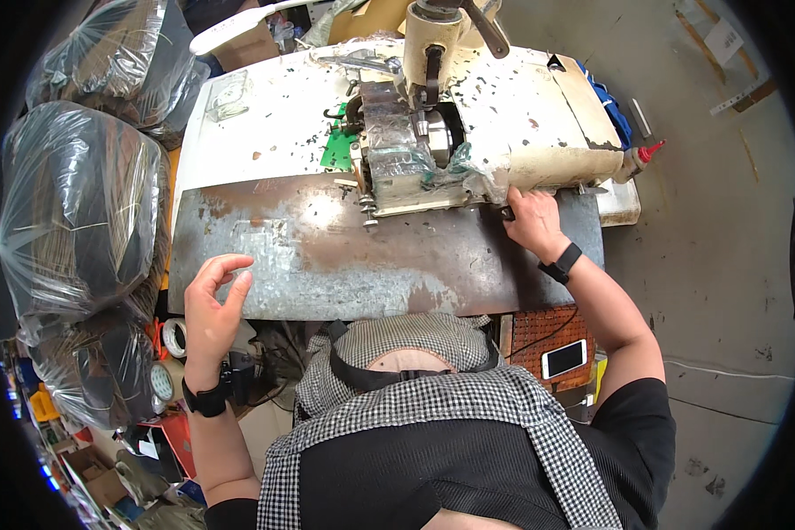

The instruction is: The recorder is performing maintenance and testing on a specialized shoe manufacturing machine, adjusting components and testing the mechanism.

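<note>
On the white and metal worktable [327, 256] stands a cream machine [430, 53], which looks like a leather skiving machine. Clear plastic wraps its metal front part [397, 146]. My right hand [536, 223] is at the machine's lower right front, its fingers curled around a small dark piece [507, 213] that I cannot make out. Part of those fingers is hidden at the machine's edge. My left hand [214, 305] hovers over the table's left front corner, thumb and fingers apart, holding nothing. A black band circles each wrist.
Large plastic-wrapped bundles [79, 208] crowd the left side. A white lamp [230, 31] leans in at the back left. Dark scraps litter the white tabletop. A phone [564, 359] lies on a brown woven surface at front right. A red-tipped bottle [640, 159] sits by the right edge.
</note>
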`<state>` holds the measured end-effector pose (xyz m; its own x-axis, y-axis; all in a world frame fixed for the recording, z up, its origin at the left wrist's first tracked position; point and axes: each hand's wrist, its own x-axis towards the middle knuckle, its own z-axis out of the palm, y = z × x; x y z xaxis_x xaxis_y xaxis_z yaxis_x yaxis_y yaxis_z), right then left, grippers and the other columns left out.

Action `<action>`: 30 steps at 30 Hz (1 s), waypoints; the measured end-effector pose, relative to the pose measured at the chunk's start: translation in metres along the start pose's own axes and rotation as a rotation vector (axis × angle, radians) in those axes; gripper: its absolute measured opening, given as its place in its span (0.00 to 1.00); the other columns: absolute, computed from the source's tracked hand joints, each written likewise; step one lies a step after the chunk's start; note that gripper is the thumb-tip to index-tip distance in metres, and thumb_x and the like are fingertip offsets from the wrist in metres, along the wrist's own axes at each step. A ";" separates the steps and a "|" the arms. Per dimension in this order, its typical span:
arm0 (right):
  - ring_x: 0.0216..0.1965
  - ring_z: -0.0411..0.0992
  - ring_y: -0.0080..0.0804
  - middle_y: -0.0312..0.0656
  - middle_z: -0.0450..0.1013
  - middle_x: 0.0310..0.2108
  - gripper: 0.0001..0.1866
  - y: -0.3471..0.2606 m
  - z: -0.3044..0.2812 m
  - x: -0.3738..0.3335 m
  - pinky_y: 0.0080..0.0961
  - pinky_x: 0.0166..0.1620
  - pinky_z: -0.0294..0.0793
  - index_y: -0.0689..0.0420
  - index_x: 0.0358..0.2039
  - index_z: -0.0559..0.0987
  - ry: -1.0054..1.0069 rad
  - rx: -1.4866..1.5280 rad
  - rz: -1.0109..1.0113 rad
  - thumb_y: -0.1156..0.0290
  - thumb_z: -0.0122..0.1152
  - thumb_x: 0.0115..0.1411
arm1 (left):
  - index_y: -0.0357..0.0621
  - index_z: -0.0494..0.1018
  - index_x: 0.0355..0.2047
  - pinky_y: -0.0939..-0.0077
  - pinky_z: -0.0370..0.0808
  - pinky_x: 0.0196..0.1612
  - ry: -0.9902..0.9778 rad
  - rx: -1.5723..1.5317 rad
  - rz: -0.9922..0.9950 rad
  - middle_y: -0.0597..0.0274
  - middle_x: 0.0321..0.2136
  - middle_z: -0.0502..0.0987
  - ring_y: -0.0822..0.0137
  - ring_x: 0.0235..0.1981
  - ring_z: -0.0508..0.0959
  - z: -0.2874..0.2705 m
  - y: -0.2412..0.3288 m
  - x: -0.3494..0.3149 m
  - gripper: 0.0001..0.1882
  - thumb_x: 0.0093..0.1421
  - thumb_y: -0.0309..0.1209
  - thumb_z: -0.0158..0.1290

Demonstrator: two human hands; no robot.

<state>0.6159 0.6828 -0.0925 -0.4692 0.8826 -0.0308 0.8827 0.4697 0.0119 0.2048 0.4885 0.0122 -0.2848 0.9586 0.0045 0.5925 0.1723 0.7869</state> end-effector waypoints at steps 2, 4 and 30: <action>0.31 0.73 0.46 0.48 0.73 0.28 0.18 0.002 0.005 -0.005 0.37 0.39 0.71 0.60 0.31 0.71 0.159 -0.046 -0.069 0.66 0.66 0.42 | 0.35 0.74 0.37 0.74 0.70 0.45 -0.003 0.011 0.009 0.57 0.37 0.76 0.66 0.39 0.75 -0.002 0.002 0.003 0.10 0.55 0.24 0.51; 0.30 0.73 0.44 0.47 0.74 0.28 0.19 0.007 0.008 -0.005 0.36 0.38 0.72 0.61 0.32 0.71 0.319 -0.093 -0.142 0.65 0.67 0.44 | 0.36 0.75 0.37 0.75 0.70 0.44 -0.019 0.117 0.026 0.56 0.36 0.77 0.65 0.38 0.76 -0.007 0.010 0.009 0.10 0.54 0.25 0.51; 0.34 0.72 0.51 0.49 0.72 0.33 0.17 -0.010 0.003 0.001 0.42 0.36 0.71 0.60 0.32 0.71 0.009 0.228 0.213 0.70 0.65 0.42 | 0.53 0.63 0.57 0.61 0.61 0.59 0.034 0.716 0.599 0.52 0.56 0.65 0.51 0.57 0.64 0.106 0.015 0.312 0.33 0.48 0.28 0.55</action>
<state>0.6064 0.6793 -0.0956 -0.2721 0.9613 -0.0431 0.9437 0.2578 -0.2073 0.2051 0.8146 -0.0398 0.2031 0.9277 0.3134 0.9678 -0.2388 0.0795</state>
